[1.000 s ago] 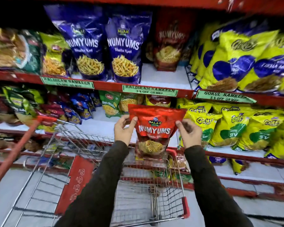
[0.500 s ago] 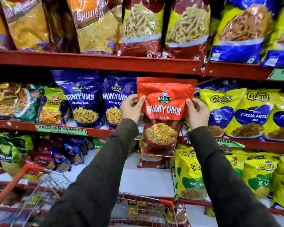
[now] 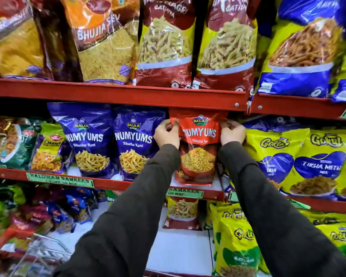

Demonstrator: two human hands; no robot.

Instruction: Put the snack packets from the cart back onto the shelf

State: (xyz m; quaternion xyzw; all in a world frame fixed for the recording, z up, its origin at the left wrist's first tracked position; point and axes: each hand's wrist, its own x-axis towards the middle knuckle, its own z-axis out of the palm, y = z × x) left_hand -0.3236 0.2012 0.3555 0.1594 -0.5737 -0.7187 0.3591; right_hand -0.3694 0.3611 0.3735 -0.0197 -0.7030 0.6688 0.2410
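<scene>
A red Numyums packet (image 3: 198,148) stands upright on the middle red shelf (image 3: 112,183), its top tucked under the shelf above. My left hand (image 3: 166,134) grips its upper left edge and my right hand (image 3: 232,132) grips its upper right edge. The packet sits between the two purple Numyums packets (image 3: 134,142) on its left and the yellow Gokul packets (image 3: 276,154) on its right. The cart (image 3: 42,254) shows only as a blurred wire corner at the bottom left.
Large packets fill the top shelf (image 3: 118,92). More yellow packets (image 3: 236,240) crowd the lower right. The lower shelf has a bare white stretch (image 3: 178,250) between my arms. Green price labels (image 3: 60,179) hang on the shelf edges.
Both hands have carried the red packet up from above the cart and pushed it into the middle shelf. The view has tilted up, so the cart has dropped nearly out of sight.
</scene>
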